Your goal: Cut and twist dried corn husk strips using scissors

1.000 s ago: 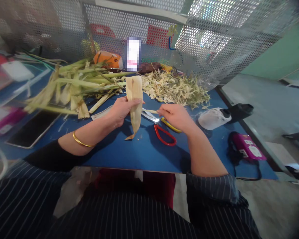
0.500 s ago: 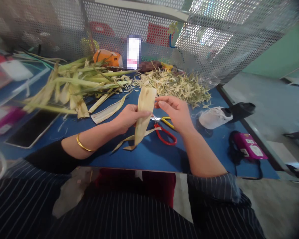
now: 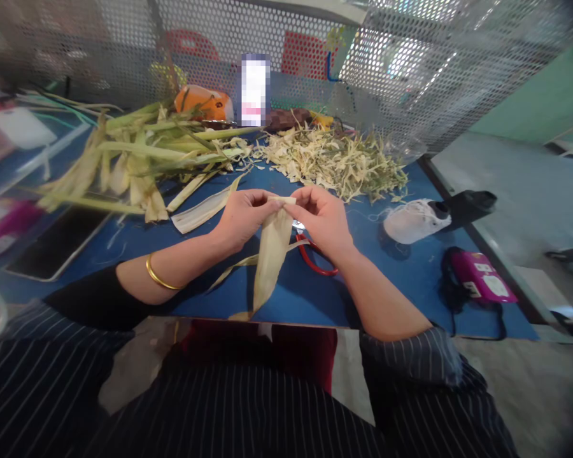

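Observation:
A pale, broad strip of dried leaf [image 3: 270,261], like a corn husk, hangs down between my hands with its tip near the table's front edge. My left hand [image 3: 245,216] pinches its top edge from the left. From the right, my right hand [image 3: 322,219] pinches the same edge, thumbs close together. Red-handled scissors [image 3: 318,264] lie under my right hand, their other handle hidden. A thin husk strip [image 3: 233,270] lies on the blue table behind the leaf. Another loose husk [image 3: 203,208] rests beyond my left hand.
A heap of long green-yellow stalks and husks [image 3: 143,152] lies at the back left, and a pile of shredded pieces [image 3: 339,159] at the back right. On the right are a white thread spool [image 3: 413,222] and a magenta box [image 3: 482,275]. A dark phone-like slab [image 3: 60,242] lies left.
My right hand has moved left and taken hold of the leaf's top edge. My left hand has shifted up to that edge, and the leaf now hangs lower.

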Motion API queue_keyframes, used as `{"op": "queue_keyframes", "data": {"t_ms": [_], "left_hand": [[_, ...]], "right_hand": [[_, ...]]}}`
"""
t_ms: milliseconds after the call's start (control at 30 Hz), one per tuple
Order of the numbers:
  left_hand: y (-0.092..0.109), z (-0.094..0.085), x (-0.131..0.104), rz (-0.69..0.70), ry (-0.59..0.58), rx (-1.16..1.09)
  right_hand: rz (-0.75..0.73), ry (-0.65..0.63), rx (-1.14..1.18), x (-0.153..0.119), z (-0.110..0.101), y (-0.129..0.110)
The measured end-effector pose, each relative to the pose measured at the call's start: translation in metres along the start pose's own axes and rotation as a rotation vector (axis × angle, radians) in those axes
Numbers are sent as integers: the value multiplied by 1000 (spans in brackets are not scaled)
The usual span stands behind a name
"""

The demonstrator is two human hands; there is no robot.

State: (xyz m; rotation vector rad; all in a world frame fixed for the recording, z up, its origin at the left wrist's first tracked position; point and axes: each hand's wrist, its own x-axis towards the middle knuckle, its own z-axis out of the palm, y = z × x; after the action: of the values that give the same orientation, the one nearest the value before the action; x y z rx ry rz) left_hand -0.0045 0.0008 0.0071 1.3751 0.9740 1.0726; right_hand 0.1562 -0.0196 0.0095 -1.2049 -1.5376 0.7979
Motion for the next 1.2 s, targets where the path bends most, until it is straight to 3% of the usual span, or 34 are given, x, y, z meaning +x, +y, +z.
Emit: {"op": "queue_keyframes", "data": {"t_ms": [233,600,1067,1200], "left_hand": [[-2,1,-1,17,-34,13],[-1,2,0,44,19,121],[-5,3,1,3,37,44],[-5,3,1,23,38,75]], "right_hand": [[-34,21,-5,0,0,3],[-19,11,-7,-1,2,5],[-75,72,-91,-3,4,4],[-28,74,3,-2,5,6]]}}
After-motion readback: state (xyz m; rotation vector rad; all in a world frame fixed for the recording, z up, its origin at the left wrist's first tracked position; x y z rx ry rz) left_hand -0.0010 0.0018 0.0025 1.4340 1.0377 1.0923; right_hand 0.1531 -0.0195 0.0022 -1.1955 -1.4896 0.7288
